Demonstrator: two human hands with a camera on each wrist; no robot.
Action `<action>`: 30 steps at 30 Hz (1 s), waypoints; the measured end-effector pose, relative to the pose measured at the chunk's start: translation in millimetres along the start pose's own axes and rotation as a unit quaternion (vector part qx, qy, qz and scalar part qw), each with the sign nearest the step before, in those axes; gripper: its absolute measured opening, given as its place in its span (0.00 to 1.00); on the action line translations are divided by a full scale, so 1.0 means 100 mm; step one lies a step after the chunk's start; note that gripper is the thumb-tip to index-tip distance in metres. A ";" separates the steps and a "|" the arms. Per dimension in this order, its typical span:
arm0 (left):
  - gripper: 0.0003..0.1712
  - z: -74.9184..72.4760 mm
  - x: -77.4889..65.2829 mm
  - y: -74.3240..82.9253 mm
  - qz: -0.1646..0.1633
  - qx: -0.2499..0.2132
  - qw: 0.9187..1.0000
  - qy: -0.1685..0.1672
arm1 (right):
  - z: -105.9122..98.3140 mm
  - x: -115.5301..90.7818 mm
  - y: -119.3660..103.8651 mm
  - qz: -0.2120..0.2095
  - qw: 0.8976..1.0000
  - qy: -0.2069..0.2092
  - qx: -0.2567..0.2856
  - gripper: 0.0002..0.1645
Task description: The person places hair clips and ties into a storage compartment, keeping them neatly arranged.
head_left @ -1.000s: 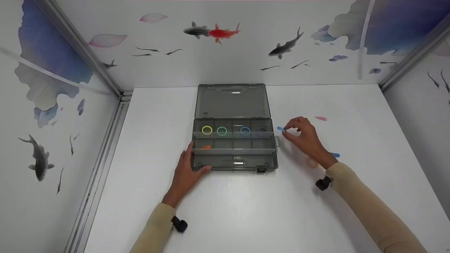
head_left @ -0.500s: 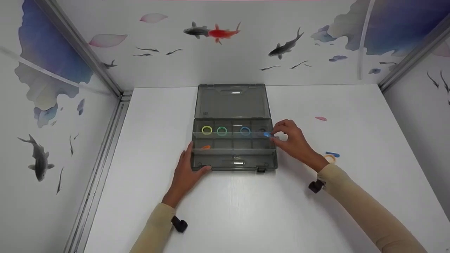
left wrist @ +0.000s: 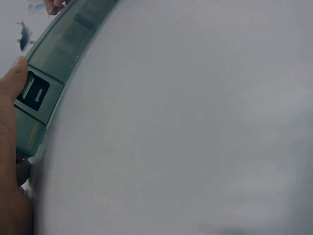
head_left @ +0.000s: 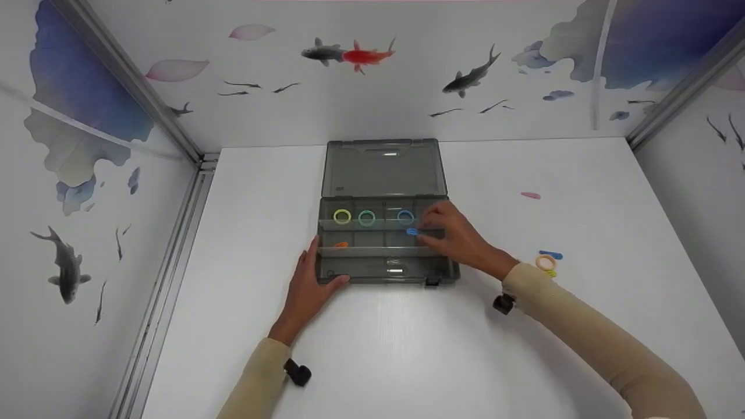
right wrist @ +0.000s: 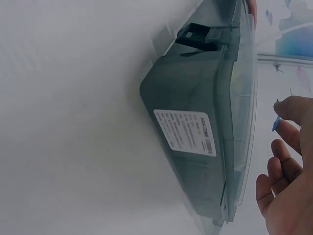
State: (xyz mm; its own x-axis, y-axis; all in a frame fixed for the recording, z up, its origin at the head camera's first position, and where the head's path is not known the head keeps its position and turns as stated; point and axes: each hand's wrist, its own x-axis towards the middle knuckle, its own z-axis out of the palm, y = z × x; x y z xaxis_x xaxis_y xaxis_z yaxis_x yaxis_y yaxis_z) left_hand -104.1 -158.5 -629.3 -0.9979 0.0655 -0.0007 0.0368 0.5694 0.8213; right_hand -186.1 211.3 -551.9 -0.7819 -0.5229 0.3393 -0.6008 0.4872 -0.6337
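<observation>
A dark translucent compartment box (head_left: 384, 266) lies with its lid (head_left: 384, 169) raised at the back. My right hand (head_left: 457, 238) is over the box's right half and pinches a small blue oblong piece (head_left: 412, 231) between thumb and finger, also visible in the right wrist view. My left hand (head_left: 305, 291) rests against the front left corner, its fingers along the left side and its thumb on the front edge. In the back row lie a yellow ring (head_left: 342, 216), a green ring (head_left: 366, 218) and a blue ring (head_left: 405, 217). An orange piece (head_left: 341, 245) lies in the middle row.
On the white table (head_left: 384, 349), right of the box, are a pink oblong piece (head_left: 531, 195), a blue oblong piece (head_left: 550, 255), an orange ring (head_left: 546, 263) and a partly hidden yellow piece (head_left: 550, 273). A printed back wall (head_left: 396, 116) stands behind the lid.
My right hand has moved left from beside the box to above its compartments, carrying the blue piece. The orange ring and yellow piece on the table have come into sight. My left hand stays put.
</observation>
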 end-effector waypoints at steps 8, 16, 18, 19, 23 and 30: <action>0.67 -0.01 -0.01 0.00 0.002 -0.003 1.000 -0.001 | 0.18 0.18 -0.13 -0.020 0.999 -0.032 -0.004 0.07; 0.68 -0.02 -0.01 0.00 0.002 -0.004 1.000 -0.004 | 0.31 0.33 -0.18 -0.045 0.998 -0.045 -0.010 0.08; 0.68 -0.02 -0.01 0.00 0.003 -0.005 1.000 -0.003 | 0.36 0.37 -0.18 -0.048 0.998 -0.047 -0.010 0.08; 0.68 -0.02 -0.01 0.00 0.003 -0.004 1.000 -0.003 | 0.38 0.39 -0.19 -0.050 0.998 -0.048 -0.011 0.08; 0.68 -0.01 -0.01 -0.01 0.005 0.000 1.000 0.000 | 0.46 0.46 -0.20 -0.062 0.997 -0.048 -0.018 0.08; 0.68 -0.01 0.00 0.01 0.016 0.011 1.000 0.001 | 0.58 0.56 -0.22 -0.083 0.995 -0.046 -0.005 0.06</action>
State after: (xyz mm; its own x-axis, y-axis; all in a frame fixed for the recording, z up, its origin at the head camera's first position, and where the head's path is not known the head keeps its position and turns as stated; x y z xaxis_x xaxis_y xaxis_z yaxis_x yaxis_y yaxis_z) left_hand -104.0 -158.7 -628.5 -0.9964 0.0812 0.0262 0.0689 0.5857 0.8076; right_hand -206.8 130.9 -559.0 -0.6528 -0.6592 0.3733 -0.7229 0.3947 -0.5671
